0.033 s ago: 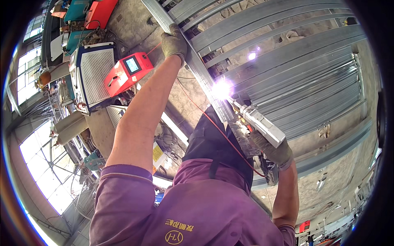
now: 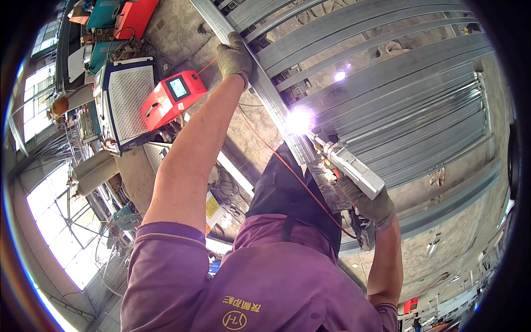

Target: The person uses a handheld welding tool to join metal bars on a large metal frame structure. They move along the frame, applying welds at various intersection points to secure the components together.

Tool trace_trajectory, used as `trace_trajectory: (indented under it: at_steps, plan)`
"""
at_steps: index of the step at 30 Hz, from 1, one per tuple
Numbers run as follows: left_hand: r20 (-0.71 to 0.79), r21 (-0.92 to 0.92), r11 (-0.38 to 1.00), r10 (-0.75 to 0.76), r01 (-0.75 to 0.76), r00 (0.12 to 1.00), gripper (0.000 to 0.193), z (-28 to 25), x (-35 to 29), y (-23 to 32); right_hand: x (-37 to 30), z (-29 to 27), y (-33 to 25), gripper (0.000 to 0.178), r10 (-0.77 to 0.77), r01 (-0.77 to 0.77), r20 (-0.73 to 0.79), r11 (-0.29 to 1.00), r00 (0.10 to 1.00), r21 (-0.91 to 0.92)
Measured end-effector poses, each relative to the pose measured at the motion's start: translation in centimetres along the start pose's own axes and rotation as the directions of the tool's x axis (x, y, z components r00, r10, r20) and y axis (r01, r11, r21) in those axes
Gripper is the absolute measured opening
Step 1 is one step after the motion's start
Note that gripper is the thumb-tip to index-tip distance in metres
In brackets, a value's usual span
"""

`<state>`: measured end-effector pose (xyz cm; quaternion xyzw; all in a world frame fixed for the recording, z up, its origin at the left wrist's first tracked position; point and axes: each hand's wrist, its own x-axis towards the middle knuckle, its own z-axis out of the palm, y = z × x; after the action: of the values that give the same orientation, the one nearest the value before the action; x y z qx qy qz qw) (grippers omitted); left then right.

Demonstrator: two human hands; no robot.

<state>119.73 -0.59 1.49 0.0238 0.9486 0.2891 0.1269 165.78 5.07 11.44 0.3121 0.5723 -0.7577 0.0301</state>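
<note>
The long, grey, ribbed metal rail (image 2: 266, 94) ran slantwise before you, its near end close to your legs. Near this end burned a white-violet welding flare (image 2: 299, 120), so I judged that this joint was in progress and not finished; the glare hid the seam itself. Just beside the flare was the tip of the silver, box-shaped welding torch (image 2: 354, 169). Your right hand (image 2: 366, 205), in a dull green glove, had its fingers closed around the torch. Your left hand (image 2: 235, 60), gloved likewise, had its fingers bent over the rail, farther up; how firmly they pressed, I could not tell. To the right of the rail, several wide grey metal slats (image 2: 409, 69) lay in a row, reaching toward it. The laying-out therefore seemed done, but which other joints were welded, and how many remained, could not be seen. Nearer your right side lay closely packed, narrow grey metal strips (image 2: 420, 133). At left, well apart, stood a red box (image 2: 175, 100) with a small lit screen.
</note>
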Motion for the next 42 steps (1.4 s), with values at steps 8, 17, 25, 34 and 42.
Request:
trace_trajectory:
  at_steps: [8,17,25,34,42]
  plan:
    - [-0.055,-0.005,1.000,0.021,-0.021,0.998,0.075,0.0,-0.5,0.4,-0.3,0.2,-0.5,0.040,0.024,-0.024,-0.009,1.000,1.000,-0.001]
    - [-0.039,-0.032,0.999,0.009,-0.011,0.999,0.076,-0.3,-1.0,0.9,-0.5,0.3,-0.4,0.039,0.060,-0.060,-0.009,0.998,0.998,0.022]
    - [-0.031,-0.016,1.000,0.014,-0.014,0.999,0.075,-0.2,-0.6,0.6,-0.5,0.0,0.2,0.044,0.016,-0.017,-0.015,0.998,1.000,-0.062]
    - [-0.034,-0.013,1.000,0.008,-0.009,0.999,0.077,-0.4,-1.0,0.8,-0.9,0.2,-0.1,0.039,0.049,-0.049,-0.022,0.999,0.999,-0.016]
    - [-0.024,-0.029,1.000,-0.010,0.009,1.000,0.077,-0.4,-1.1,1.0,-0.9,0.3,-0.5,0.041,0.128,-0.128,-0.042,0.992,0.991,0.013]
